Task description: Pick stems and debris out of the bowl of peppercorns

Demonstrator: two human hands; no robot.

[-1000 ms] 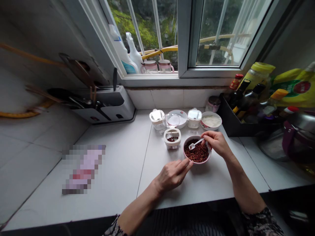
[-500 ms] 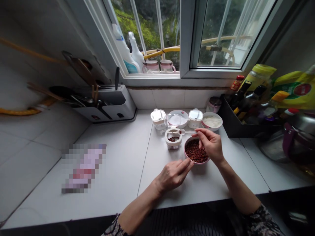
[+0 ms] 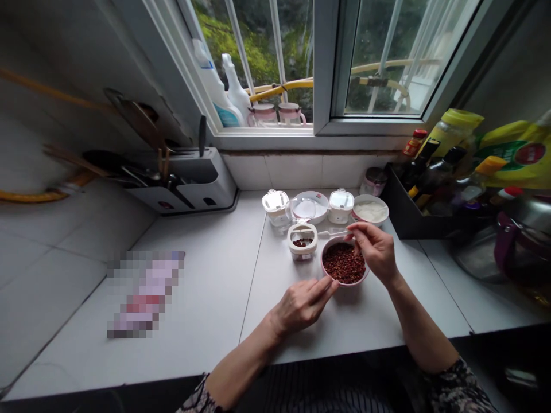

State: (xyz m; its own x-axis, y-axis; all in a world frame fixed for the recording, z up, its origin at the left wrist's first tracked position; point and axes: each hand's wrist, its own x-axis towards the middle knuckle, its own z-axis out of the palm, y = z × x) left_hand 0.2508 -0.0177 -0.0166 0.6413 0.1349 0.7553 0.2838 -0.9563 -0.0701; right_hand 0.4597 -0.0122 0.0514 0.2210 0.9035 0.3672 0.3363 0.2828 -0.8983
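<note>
My right hand (image 3: 373, 251) pinches the handle end of a small clear spoon (image 3: 330, 233). The spoon lies level above the far rim of a round bowl, its tip pointing left beside a seasoning jar. Dark red grains that look like Sichuan peppercorns (image 3: 343, 263) fill the bowl (image 3: 350, 284). With fingers held together, my left hand (image 3: 303, 304) grips the bowl's near-left rim; its thumb is mostly hidden. Just left of the bowl stands the white-rimmed clear seasoning jar (image 3: 302, 252), its lid raised and a few red grains inside.
Behind stand two lidded jars (image 3: 276, 206) (image 3: 341, 205), a white dish (image 3: 317, 202) and a bowl of white powder (image 3: 370, 211). A black bottle box (image 3: 413, 221) is at right, a grey utensil holder (image 3: 215, 186) at back left. A blurred-out object (image 3: 148, 295) lies at left.
My right hand has shifted slightly right with the spoon, whose tip has left the space over the jar's mouth. Red grains seen in the spoon are gone. My left hand stays at the bowl.
</note>
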